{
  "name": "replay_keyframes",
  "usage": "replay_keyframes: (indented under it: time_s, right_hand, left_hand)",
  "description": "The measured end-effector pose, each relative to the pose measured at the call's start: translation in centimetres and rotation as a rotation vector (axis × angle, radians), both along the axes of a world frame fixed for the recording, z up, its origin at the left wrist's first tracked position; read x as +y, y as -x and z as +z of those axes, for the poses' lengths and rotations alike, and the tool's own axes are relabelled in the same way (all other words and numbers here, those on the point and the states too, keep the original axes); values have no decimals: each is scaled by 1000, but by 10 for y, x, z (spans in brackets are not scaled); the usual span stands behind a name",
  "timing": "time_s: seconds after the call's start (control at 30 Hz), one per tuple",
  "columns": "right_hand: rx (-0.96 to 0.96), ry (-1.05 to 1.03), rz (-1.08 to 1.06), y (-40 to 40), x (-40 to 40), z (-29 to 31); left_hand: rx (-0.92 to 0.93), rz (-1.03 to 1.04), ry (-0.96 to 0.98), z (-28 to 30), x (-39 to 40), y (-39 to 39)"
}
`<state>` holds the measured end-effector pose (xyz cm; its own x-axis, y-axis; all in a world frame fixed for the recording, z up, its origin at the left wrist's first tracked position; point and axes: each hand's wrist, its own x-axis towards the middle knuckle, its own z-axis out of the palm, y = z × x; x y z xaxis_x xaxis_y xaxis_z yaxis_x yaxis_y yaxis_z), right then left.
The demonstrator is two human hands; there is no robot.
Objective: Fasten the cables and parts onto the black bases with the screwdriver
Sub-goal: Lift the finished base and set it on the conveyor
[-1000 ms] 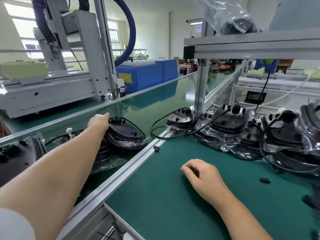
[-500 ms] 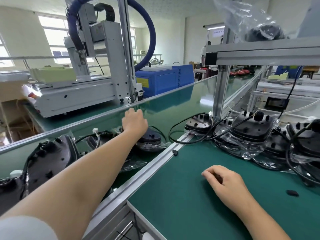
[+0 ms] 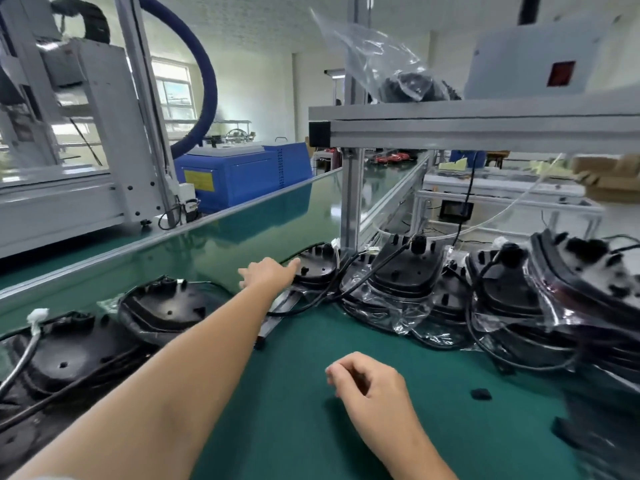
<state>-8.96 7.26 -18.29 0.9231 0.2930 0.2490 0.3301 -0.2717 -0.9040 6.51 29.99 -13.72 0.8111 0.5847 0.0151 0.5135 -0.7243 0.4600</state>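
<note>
My left hand (image 3: 268,274) stretches forward with straight fingers, its fingertips at the edge of a black base with a cable (image 3: 317,263) near the aluminium post. It grips nothing. My right hand (image 3: 372,384) rests on the green mat (image 3: 294,410) with its fingers loosely curled and holds nothing. Two more black bases (image 3: 166,308) with cables and white connectors lie on the conveyor at the left. Stacks of bagged black bases (image 3: 403,271) stand at the right. No screwdriver is in view.
A small black part (image 3: 481,394) lies on the mat at the right. An aluminium post (image 3: 351,195) carries a shelf (image 3: 485,128) with a plastic bag (image 3: 384,64) overhead. A white machine (image 3: 79,161) and a blue cabinet (image 3: 242,174) stand beyond the conveyor.
My left hand has left the base on the conveyor and moved right to the base by the post. My right hand has stayed on the mat.
</note>
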Motion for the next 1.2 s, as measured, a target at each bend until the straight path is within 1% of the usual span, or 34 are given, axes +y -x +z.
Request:
replay_keyframes:
  time_s: [0.03, 0.07, 0.1, 0.2, 0.23, 0.3, 0.37, 0.47, 0.6, 0.67, 0.73, 0.8, 0.83, 0.9, 0.97, 1.03, 1.1, 1.17, 1.2]
  right_hand:
    - [8, -2, -3, -1, 0, 0]
    - [19, -9, -7, -3, 0, 0]
    - [29, -15, -12, -4, -1, 0]
    - [42, 2, -18, -7, 0, -2]
    - [37, 4, -21, -8, 0, -2]
    - [31, -2, -30, -10, -1, -2]
    - [34, -3, -39, -12, -2, -3]
    - [48, -4, -39, -11, -1, -3]
    - [97, -48, -29, -11, 0, -1]
    - [95, -66, -19, -11, 0, 0]
    - [84, -85, -11, -11, 0, 1]
    - [92, -110, -13, -11, -1, 2]
    - [97, -120, -18, -11, -1, 2]
    - [100, -133, -24, -10, -2, 3]
    - [88, -138, -33, -10, -3, 4]
    - [69, -158, -67, -7, -5, 6]
    - [68, -220, -136, -2, -7, 15]
    - [96, -282, -220, 1, -12, 29]
    - [140, -293, -249, 2, -17, 37]
  left_hand:
    - [38, 10, -50, -3, 0, -8]
    - [65, -6, -60, -4, 0, -16]
    - [78, -37, -18, -6, 1, -26]
    - [66, -93, 226, -7, 6, -45]
    - [67, -97, 248, -6, 7, -49]
    - [61, -104, 229, -4, 6, -55]
    - [-2, -106, 284, -3, 3, -58]
    - [-72, -53, 510, -2, -1, -59]
    - [-24, -50, 780, 1, 0, -53]
    - [-79, -55, 835, 6, 1, -50]
    - [-215, -23, 816, 15, 0, -43]
    - [-338, 17, 749, 30, -1, -31]
    - [-391, 27, 747, 38, -2, -23]
    - [-490, 32, 829, 56, -2, -5]
    - [-542, 14, 945, 73, -6, 18]
    - [-529, -28, 1064, 90, -14, 49]
    - [-471, -70, 1200, 102, -29, 85]
    - [-421, -124, 1293, 104, -45, 119]
    - [-385, -159, 1313, 103, -54, 134]
